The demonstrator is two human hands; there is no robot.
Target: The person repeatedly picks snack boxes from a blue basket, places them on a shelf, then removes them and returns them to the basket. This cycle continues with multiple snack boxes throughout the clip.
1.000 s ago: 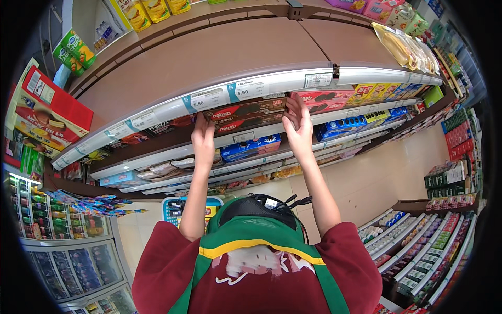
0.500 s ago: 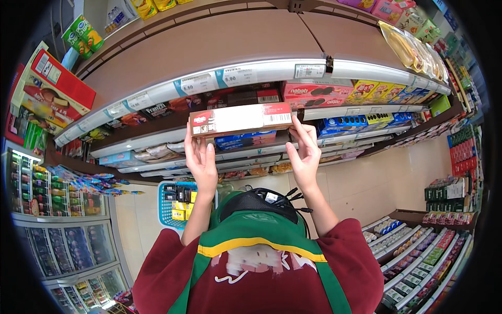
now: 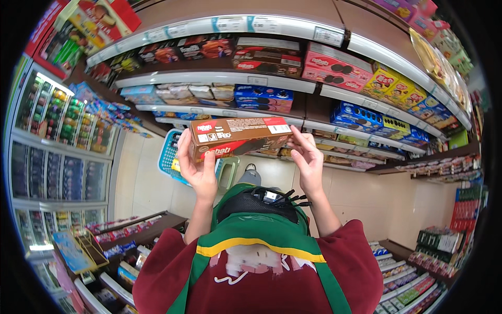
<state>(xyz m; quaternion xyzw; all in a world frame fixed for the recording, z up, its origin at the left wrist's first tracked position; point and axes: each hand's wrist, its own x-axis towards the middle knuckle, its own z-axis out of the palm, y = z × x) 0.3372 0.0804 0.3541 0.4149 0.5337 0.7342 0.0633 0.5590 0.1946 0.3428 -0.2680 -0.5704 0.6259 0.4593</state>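
Between my two hands is a long brown-and-red cookie box [image 3: 238, 132], held level in front of the shelves. My left hand [image 3: 197, 170] grips its left end, with the thumb on the near side. My right hand [image 3: 307, 159] holds the right end, its fingers at the corner. The box's printed upper side and part of its red front face show. Behind it, similar brown boxes [image 3: 266, 55] stand on a shelf, beside pink cookie boxes [image 3: 336, 68].
A blue basket [image 3: 166, 157] with yellow packs stands on the floor at left, partly hidden by my hand. Yellow boxes [image 3: 395, 86] and blue boxes [image 3: 357, 116] fill the right shelves. Glass-door drink coolers [image 3: 47, 167] line the left. Low shelves of packs [image 3: 408, 282] stand at lower right.
The box has come lower and tipped, so more of its printed face shows, and my hands still grip both ends. My view has shifted; the shelves now sit differently and the lower ones show more.
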